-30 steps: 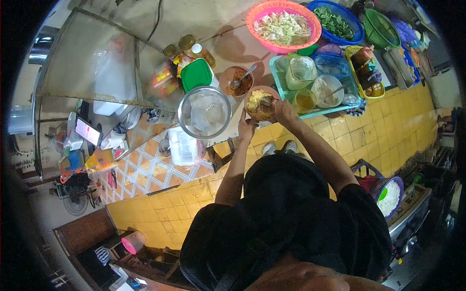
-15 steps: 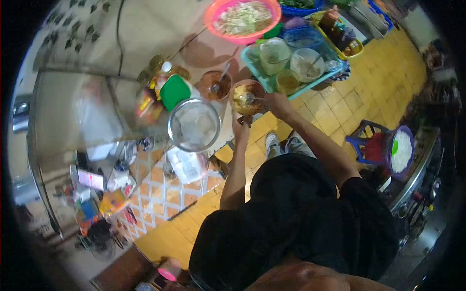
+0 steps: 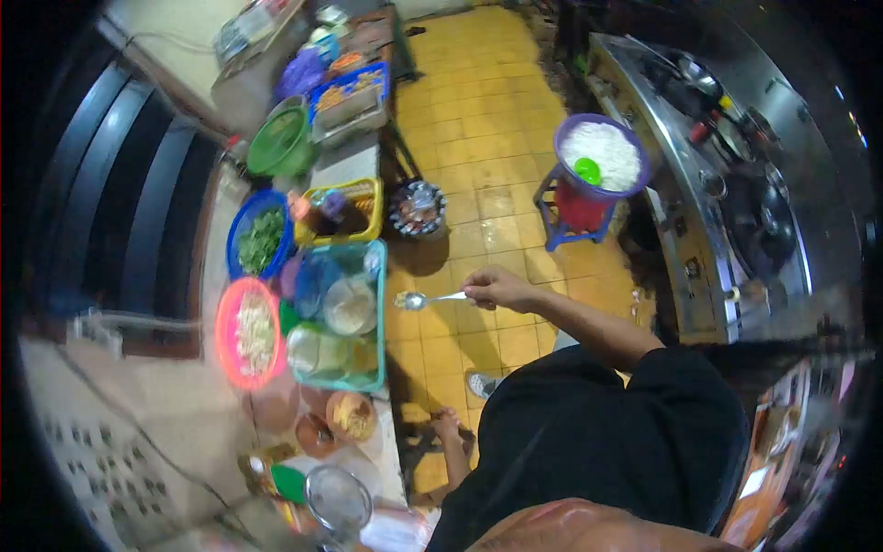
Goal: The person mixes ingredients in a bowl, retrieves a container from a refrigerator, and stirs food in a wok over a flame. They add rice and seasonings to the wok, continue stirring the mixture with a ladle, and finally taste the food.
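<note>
A metal spoon (image 3: 430,299) is pinched in my right hand (image 3: 497,288), held over the yellow floor with a little pale food at its tip. My left hand (image 3: 446,425) hangs low by the table's edge, near a small bowl of yellowish food (image 3: 354,416); its fingers are too small and dim to read. Beside that bowl stands another with reddish-brown contents (image 3: 315,434). A turquoise tray (image 3: 380,317) with several containers lies beyond them.
A pink basin of shredded vegetable (image 3: 225,336), a blue basin of greens (image 3: 235,230) and a yellow basket (image 3: 375,216) line the table. A purple basin of white powder (image 3: 602,156) sits on a stool. The stove (image 3: 685,248) runs along the right.
The view has swung right. My right hand has left the bowl with the spoon and moved out over the floor. The bowl now rests on the table, and my left hand is lower, away from it.
</note>
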### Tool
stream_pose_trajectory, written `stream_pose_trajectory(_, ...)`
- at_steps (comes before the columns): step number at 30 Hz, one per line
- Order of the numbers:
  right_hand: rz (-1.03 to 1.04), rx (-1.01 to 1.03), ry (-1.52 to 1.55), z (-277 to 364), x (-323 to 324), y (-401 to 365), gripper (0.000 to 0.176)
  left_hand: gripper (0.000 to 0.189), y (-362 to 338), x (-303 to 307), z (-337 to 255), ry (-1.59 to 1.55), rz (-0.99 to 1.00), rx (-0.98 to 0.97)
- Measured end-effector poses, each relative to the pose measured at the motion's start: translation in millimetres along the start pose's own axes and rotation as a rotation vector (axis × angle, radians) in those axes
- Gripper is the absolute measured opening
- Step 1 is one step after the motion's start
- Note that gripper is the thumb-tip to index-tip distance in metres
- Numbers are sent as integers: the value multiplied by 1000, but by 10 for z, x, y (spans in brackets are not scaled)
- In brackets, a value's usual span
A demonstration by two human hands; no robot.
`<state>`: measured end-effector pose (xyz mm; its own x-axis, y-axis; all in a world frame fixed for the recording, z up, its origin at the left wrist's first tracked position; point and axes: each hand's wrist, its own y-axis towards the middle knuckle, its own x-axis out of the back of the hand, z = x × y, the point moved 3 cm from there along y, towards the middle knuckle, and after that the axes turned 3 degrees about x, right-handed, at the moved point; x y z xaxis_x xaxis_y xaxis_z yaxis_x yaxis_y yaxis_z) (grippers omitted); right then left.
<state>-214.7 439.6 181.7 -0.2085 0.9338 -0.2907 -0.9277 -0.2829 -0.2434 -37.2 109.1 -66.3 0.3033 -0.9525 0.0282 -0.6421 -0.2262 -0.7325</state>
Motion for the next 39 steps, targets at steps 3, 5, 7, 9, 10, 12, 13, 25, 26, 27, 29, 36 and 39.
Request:
stream_pose_trajectory(3, -312, 149, 116, 164, 1179, -503, 20, 8, 304, -454, 9, 156, 142, 125)
stream_pose_trajectory(5, -639, 254, 128, 334, 1996, -1011, 18, 9, 248, -1051, -199, 227, 92, 183)
stream_pose_trajectory(7, -932, 328, 88, 447, 2838, -1583, 17, 10, 575, -1454, -233, 312, 176, 191)
stream_pose_trajectory(9, -1225, 369, 135, 613, 3624, -2330, 22, 13, 628, -2166, -340, 406, 189, 221)
stream_pose_trajectory(10, -1390, 451, 157, 608, 4022, -2662, 24, 13, 556, -2486, -412, 443, 200, 224)
stream_pose_trajectory(12, -1645, 528, 128, 582, 4861, -3395, 25, 14, 392, -3231, -534, 523, 268, 88)
stream_pose_trajectory(13, -1783, 495, -10, 496, 5342, -3769, 26, 14, 291, -3541, -599, 611, 398, -18)
stream_pose_trajectory(25, -1776, -989, -829, 161, 7181, -5789, 29, 23, -239, -4214, -691, 1092, 603, -129)
stream_pose_trajectory(26, -1803, -977, -853, 167, 7199, -5815, 28, 23, -168, -4116, -645, 1105, 561, -95)
stream_pose_trajectory(27, -1828, -966, -882, 195, 7199, -5826, 27, 23, -201, -4108, -662, 1102, 558, -90)
stream_pose_trajectory(29, -1973, -755, -1129, 450, 7121, -5703, 31, 24, -342, -4059, -654, 1148, 602, -140)
stream_pose_trajectory(36, -1486, 278, -584, 503, 6084, -2912, 16, 27, -674, -4967, -831, 715, 469, -389)
stream_pose_trajectory(39, -718, 257, -219, -32, 4806, -1269, 18, 44, -783, -5261, -1045, 352, 469, -196)
